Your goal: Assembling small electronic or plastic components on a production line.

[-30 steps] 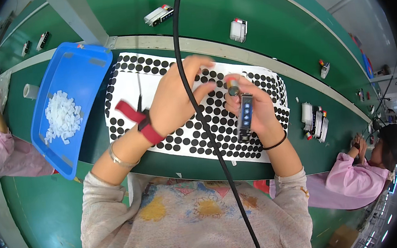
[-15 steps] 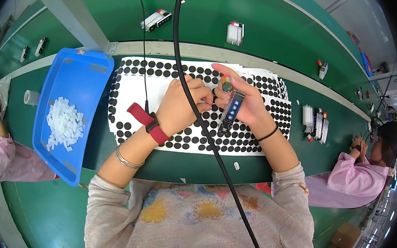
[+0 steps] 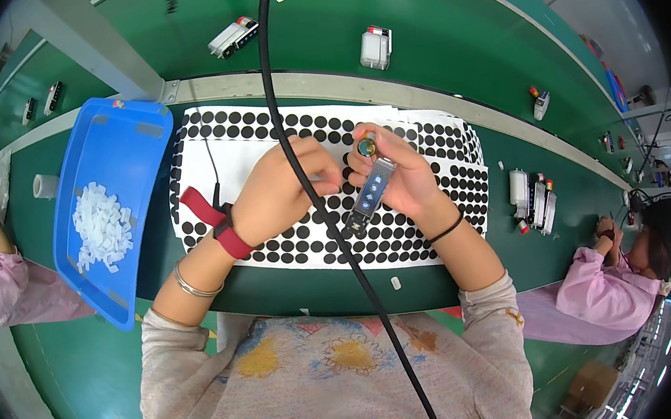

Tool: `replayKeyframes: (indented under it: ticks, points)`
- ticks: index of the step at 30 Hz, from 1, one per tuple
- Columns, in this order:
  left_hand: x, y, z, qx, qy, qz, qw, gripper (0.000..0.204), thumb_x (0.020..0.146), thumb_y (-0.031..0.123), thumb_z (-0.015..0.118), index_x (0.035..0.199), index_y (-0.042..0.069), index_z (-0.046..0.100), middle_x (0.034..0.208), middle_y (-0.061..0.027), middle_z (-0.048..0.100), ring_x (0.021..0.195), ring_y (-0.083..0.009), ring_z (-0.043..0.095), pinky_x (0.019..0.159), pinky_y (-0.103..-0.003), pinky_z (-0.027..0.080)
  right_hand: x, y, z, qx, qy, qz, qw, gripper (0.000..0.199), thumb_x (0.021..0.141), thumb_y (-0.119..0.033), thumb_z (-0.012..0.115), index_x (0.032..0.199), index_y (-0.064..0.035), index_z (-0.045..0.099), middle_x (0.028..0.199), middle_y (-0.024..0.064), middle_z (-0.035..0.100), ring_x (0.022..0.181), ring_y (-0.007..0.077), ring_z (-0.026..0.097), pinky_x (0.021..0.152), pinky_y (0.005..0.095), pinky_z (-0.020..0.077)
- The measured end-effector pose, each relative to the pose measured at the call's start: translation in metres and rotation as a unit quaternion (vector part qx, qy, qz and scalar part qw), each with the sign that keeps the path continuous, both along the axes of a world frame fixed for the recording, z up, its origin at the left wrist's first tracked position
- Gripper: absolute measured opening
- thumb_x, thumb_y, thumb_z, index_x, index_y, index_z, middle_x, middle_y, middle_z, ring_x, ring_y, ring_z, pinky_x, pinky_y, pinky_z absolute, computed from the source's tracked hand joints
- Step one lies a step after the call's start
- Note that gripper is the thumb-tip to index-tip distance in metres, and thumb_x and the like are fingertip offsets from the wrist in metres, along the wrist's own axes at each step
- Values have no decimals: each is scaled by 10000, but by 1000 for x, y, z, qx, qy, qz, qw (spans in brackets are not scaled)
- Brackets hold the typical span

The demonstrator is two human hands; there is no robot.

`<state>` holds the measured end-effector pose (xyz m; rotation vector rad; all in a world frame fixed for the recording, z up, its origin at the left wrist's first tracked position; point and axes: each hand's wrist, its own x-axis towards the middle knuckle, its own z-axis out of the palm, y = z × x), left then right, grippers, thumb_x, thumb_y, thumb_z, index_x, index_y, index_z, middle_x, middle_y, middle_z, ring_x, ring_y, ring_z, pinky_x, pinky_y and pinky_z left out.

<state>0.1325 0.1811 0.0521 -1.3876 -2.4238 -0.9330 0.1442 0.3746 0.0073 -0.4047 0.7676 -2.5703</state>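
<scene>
1. Right hand (image 3: 406, 182) is wrapped around a small grey device (image 3: 373, 192) with a row of blue squares on its face; fingers clamped on it, held tilted just above the sheet.
2. Device's upper end carries a round brass-coloured tip (image 3: 366, 147), right thumb and forefinger close by it.
3. Left hand (image 3: 281, 194) sits just beside the device, fingers curled together toward the right hand; cannot tell whether it pinches anything, fingertips partly hidden by the cable.
4. Red wrist strap (image 3: 220, 225) on the left wrist, thin cord running up from it; metal bangle (image 3: 189, 284) lower on the forearm.
5. Black band (image 3: 444, 230) on the right wrist.
6. Under both hands: white sheet with rows of black round dots (image 3: 427, 237), lying flat on the green bench (image 3: 449, 45).
7. Blue tray (image 3: 117, 162) left of the sheet, touching its edge, holds a heap of small white plastic pieces (image 3: 101, 224).
8. Thick black cable (image 3: 300, 180) hangs from the top edge down across the hands.
9. Small white units (image 3: 533, 202) stand in a cluster on the bench right of the sheet.
10. Two people in pink (image 3: 610, 296), one at the far left, one at lower right.
</scene>
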Motion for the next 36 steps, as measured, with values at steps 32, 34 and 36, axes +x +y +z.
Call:
replayKeyframes:
  ticks: [32, 34, 36]
  points:
    - [-11, 24, 4, 40, 77, -21, 996, 227, 835, 212, 486, 990, 69, 569, 1201, -79, 422, 1120, -305, 371, 949, -397, 301, 1, -4, -6, 26, 65, 14, 997, 293, 866, -254, 541, 1066, -40, 525, 822, 21, 516, 745, 124, 514, 735, 318, 467]
    - [-14, 24, 5, 52, 85, -15, 995, 209, 824, 213, 503, 958, 70, 574, 1159, -76, 452, 1109, -311, 381, 929, -402, 320, 0, -3, -6, 40, 72, 42, 996, 411, 844, -313, 564, 1145, -45, 481, 916, 42, 514, 816, 156, 543, 784, 345, 468]
    - [-15, 22, 8, 75, 99, 0, 992, 177, 801, 214, 537, 893, 71, 585, 1074, -71, 513, 1085, -323, 401, 890, -414, 358, 11, -14, 13, 3, 4, 24, 1000, 537, 820, -366, 581, 1217, -48, 408, 1029, 69, 492, 922, 191, 554, 841, 370, 458]
